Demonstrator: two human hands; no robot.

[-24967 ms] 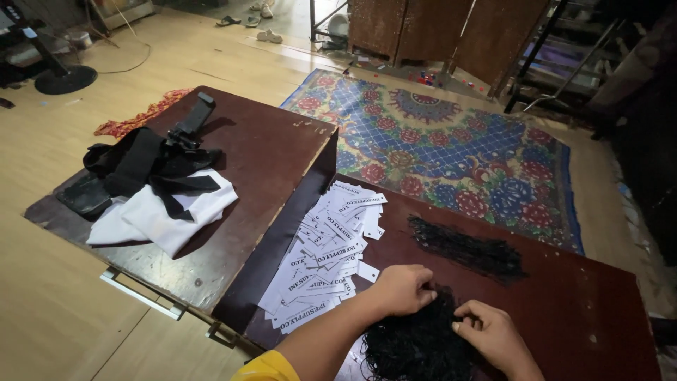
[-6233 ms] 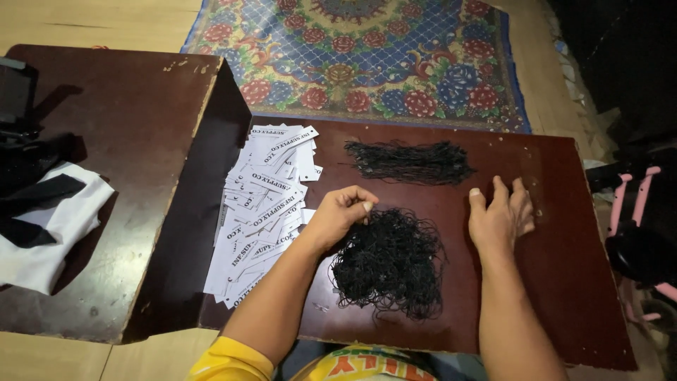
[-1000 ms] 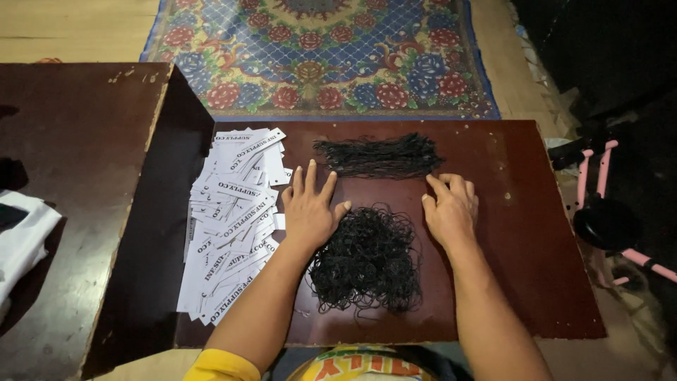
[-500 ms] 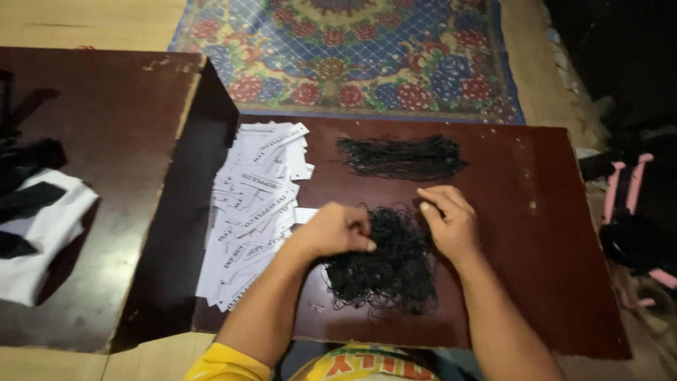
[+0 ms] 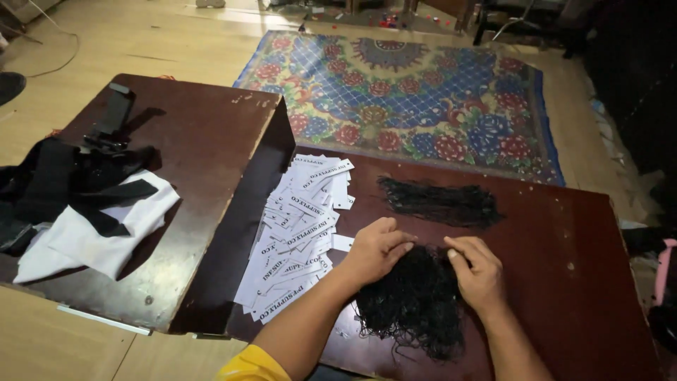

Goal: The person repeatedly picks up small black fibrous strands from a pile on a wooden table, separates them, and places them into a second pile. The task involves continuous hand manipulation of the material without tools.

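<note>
Tangle of thin black cords, loose and wiry, heaped near the front edge of a dark reddish-brown table, strands straggling toward the near rim. Left hand resting on the heap's far left edge, fingers curled close together, tips pressed down among the strands. Right hand on the heap's far right edge, fingers bent and bunched, thumb and forefinger pinching at a few cords near the top. Tips of both hands almost meeting over the heap.

Farther back on the same table, a second bundle of black cords, straighter, laid in a long flat band, well apart from the heap. To the left, a spread of white paper tags with dark print, small rectangles overlapping in a slanted drift, one edge just beside the left hand. Yellow sleeve at the near edge.

Further left, a second wooden table, scuffed, set at an angle, bearing white cloth with black straps over it. Beyond, pale wooden floor and a patterned rug, blue with red flowers. Dim room, dark at right.
</note>
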